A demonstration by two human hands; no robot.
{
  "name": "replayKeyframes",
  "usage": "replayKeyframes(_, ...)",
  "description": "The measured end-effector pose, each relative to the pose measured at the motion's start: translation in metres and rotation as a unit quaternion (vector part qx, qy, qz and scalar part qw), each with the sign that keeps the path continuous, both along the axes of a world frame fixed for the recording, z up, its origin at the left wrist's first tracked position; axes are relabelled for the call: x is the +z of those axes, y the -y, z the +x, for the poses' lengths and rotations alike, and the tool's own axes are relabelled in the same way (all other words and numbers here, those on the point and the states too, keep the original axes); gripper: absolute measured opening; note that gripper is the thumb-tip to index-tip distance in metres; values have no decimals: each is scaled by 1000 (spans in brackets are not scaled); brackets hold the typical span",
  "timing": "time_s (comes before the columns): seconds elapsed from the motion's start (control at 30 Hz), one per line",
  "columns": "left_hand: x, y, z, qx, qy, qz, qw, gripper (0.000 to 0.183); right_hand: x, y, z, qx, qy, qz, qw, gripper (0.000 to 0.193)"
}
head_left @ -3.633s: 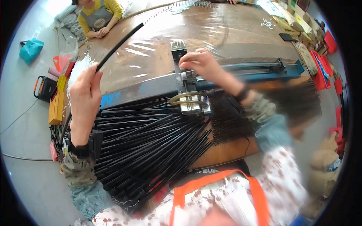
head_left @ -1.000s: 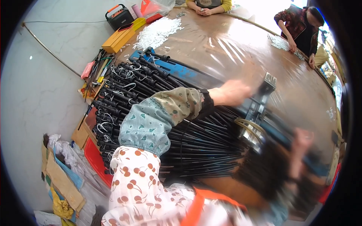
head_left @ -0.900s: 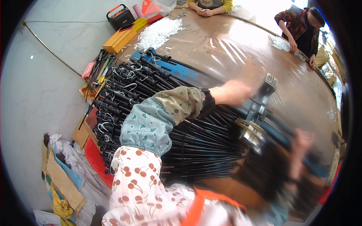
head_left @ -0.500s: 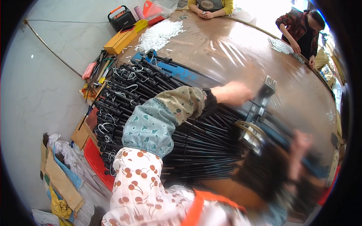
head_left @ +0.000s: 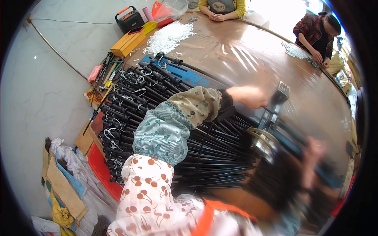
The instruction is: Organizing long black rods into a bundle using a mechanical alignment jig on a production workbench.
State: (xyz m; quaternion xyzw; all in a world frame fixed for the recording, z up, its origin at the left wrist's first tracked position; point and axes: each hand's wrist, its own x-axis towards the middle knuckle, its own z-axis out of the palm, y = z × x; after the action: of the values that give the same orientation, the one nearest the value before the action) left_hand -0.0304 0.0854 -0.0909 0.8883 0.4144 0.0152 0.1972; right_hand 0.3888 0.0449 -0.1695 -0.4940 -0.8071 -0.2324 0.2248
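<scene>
My left hand [head_left: 250, 96] reaches over the table with its fingers closed round a thin black rod [head_left: 197, 71]. That rod lies along a blue metal jig [head_left: 185, 74] and runs toward a metal clamping device [head_left: 267, 125] just right of the hand. My right hand [head_left: 314, 152] is smeared by motion, beyond the device and close to the jig's dark right end; its fingers cannot be made out. Under my left arm lies a large heap of black rods [head_left: 212, 147], with thicker black ends and white cord loops at the left.
A pile of small white tubes [head_left: 171, 36] lies at the back, near a yellow box [head_left: 128, 42] and a black speaker [head_left: 129, 20]. Two people sit at the far table edge. Hand tools [head_left: 108, 72] lie left of the rods, above a red tray [head_left: 100, 169].
My left hand has shifted slightly to the right, toward the clamping device. My right hand stays in nearly the same place, still blurred. The whole view has moved a little.
</scene>
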Motion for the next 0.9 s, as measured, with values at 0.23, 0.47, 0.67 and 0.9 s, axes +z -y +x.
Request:
replayKeyframes(0.23, -10, 14, -3, 93, 95, 26, 991, 19, 0, -2, 1, -10, 2, -19, 1000, 15)
replayKeyframes(0.47, -43, 19, -5, 61, 216, 232, 947, 22, 0, -2, -3, -2, 5, -4, 1000, 15)
replayKeyframes(0.67, -42, 26, -5, 64, 240, 256, 934, 25, 5, 7, -3, 2, 14, -24, 1000, 23)
replayKeyframes(0.9, -29, 16, 14, 41, 70, 170, 982, 12, 28, 39, -46, 77, -36, 108, 991, 37)
